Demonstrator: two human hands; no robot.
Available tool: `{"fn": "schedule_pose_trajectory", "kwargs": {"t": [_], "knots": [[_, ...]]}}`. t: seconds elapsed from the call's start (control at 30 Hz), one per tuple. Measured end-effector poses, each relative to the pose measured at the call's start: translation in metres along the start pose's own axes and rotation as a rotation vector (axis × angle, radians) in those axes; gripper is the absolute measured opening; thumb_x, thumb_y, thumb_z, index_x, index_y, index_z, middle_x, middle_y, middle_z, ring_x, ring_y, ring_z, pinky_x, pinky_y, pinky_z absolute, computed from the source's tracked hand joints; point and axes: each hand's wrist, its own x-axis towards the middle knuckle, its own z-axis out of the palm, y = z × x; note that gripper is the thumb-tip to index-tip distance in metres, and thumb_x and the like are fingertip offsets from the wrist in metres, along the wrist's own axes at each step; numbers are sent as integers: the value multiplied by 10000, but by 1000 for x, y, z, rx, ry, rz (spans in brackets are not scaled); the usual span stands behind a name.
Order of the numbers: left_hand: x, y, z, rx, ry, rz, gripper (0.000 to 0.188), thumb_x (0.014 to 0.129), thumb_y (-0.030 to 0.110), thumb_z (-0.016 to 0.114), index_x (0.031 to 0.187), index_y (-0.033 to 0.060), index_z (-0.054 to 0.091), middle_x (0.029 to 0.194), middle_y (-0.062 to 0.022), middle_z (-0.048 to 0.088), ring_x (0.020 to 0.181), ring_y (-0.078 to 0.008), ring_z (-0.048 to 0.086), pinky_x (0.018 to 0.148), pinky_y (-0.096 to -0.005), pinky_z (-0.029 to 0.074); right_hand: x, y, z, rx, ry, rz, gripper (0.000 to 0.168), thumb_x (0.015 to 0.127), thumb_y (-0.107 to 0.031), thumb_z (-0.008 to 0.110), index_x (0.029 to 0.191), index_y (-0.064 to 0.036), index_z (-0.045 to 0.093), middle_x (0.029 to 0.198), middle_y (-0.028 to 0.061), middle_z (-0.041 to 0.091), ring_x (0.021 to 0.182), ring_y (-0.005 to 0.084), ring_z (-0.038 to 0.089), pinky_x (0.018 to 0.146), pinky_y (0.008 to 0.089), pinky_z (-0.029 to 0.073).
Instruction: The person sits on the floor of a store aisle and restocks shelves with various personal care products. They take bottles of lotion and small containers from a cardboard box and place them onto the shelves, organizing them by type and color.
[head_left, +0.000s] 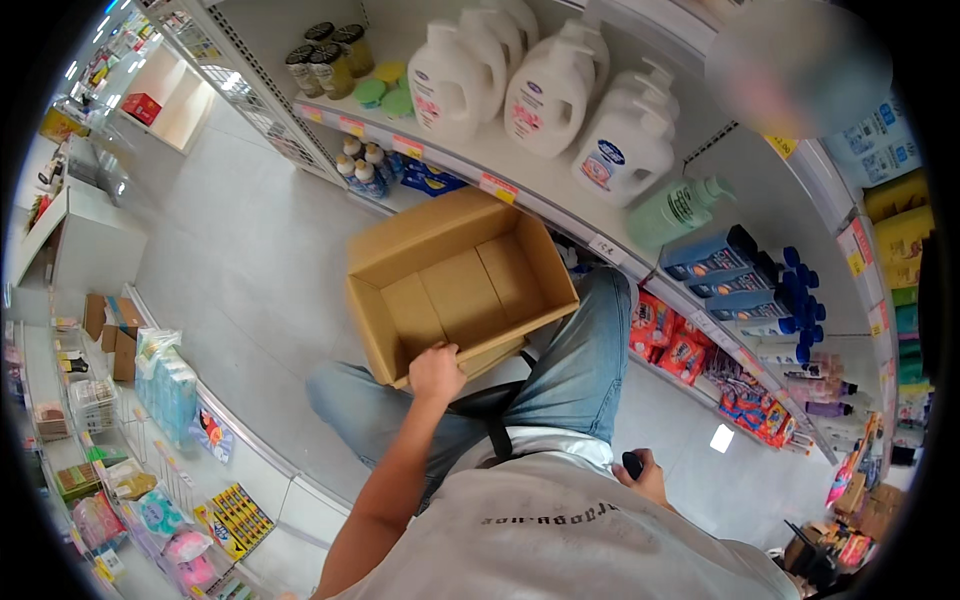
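My left hand (436, 373) is closed over the near rim of an open cardboard box (409, 232). The inside of the box shows only bare cardboard, and it sits tilted in front of my knees, its far corner against the shelf front. By my right hip, my right hand (649, 478) holds a small black object (632, 465) whose kind I cannot tell. Above the box, large white pump bottles (544, 101) stand on the shelf (517, 169). A green pump bottle (675, 212) is to their right.
Blue bottles (720, 262) line the shelf on the right, above red detergent bags (679, 349). Jars (330, 67) and green-lidded tubs (370, 93) stand at the upper left. Another stocked shelf (225, 439) runs along the left. Grey floor (232, 262) lies between the shelves.
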Motion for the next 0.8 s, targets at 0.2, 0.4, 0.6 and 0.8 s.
{"fn": "schedule_pose_trajectory", "kwargs": {"t": [0.2, 0.4, 0.6, 0.8], "knots": [[2, -5, 4, 73, -32, -6, 200, 755, 155, 702, 944, 98, 723, 1024, -93, 722, 932, -309, 712, 774, -457, 586, 10, 2, 5, 182, -82, 91, 347, 968, -266, 690, 890, 71, 678, 689, 163, 710, 619, 226, 720, 603, 343, 560], [3, -6, 11, 97, -16, -5, 327, 790, 294, 783, 1058, 114, 738, 1055, -98, 725, 958, -305, 707, 815, -433, 583, 13, 3, 1, 202, -134, 147, 529, 1036, -420, 546, 858, 63, 667, 668, 141, 687, 599, 219, 664, 616, 379, 521], [-20, -5, -10, -60, 92, 125, 686, 704, 265, 869, 1304, 76, 595, 1396, -119, 521, 1318, -342, 476, 1076, -481, 414, 12, -1, -10, 71, -61, 90, 689, 1064, -519, 335, 863, 41, 683, 734, 226, 680, 750, 387, 671, 744, 472, 506], [-97, -62, -43, -226, 630, -22, 531, 818, 235, 775, 1267, 18, 594, 1406, -233, 500, 1330, -410, 448, 1103, -525, 364, 21, 11, 5, 50, -57, 109, 709, 1052, -543, 304, 996, 20, 732, 948, 320, 693, 1007, 516, 635, 906, 526, 478]]}}
